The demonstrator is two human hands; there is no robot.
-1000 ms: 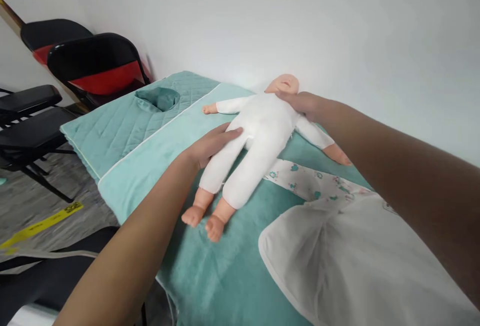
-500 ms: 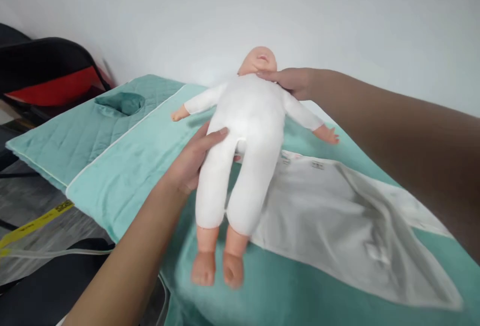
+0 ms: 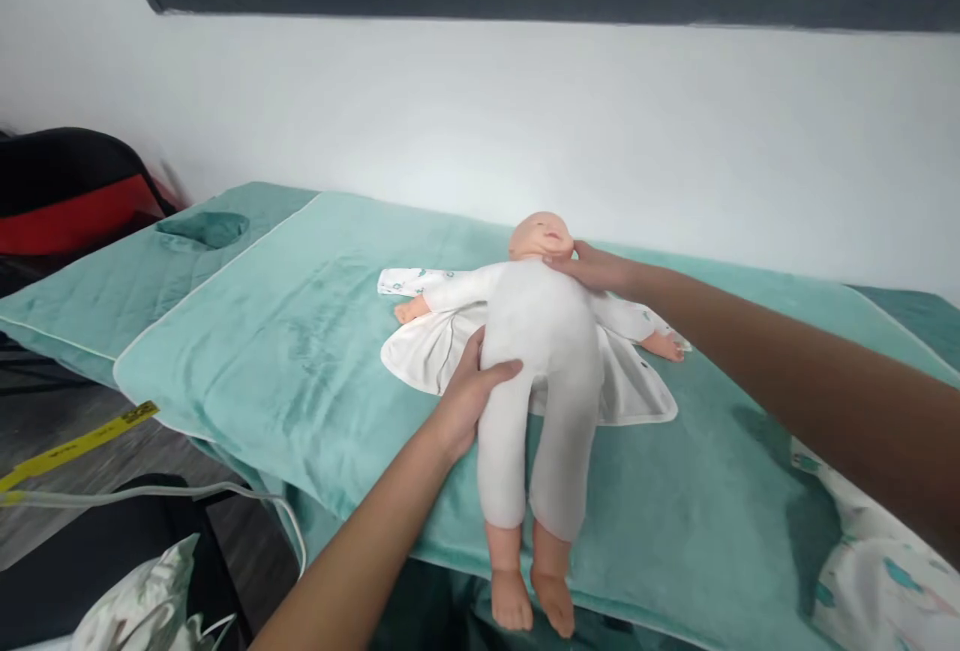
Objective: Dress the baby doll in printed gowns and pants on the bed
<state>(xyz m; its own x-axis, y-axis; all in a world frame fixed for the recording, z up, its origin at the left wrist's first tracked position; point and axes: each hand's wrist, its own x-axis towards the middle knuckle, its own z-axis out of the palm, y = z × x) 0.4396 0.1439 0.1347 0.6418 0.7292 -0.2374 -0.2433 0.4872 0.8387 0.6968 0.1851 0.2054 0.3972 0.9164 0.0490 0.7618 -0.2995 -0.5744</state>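
A baby doll [image 3: 545, 316] with a white cloth body and bare plastic head, hands and feet lies face up, its feet toward me. Beneath its back spreads an opened white baby shirt [image 3: 637, 393] with printed sleeves. My left hand [image 3: 474, 393] grips the doll's thigh at the hip, thumb on top and the other fingers hidden underneath. At the neck, my right hand [image 3: 589, 266] holds the doll from the side, its thumb below the chin and some fingers out of sight behind the head.
A bed with a green velvet cover [image 3: 300, 331] stands against the white wall [image 3: 450, 111]. Printed white cloth [image 3: 885, 571] lies at the right front. Left are a black and red chair [image 3: 75, 201], a pale cable [image 3: 150, 496] and a dark seat with crumpled printed cloth [image 3: 142, 606].
The doll has moved rightward and down onto the opened shirt, with both hands keeping hold. My view has shifted, showing the window frame and more of the bed.
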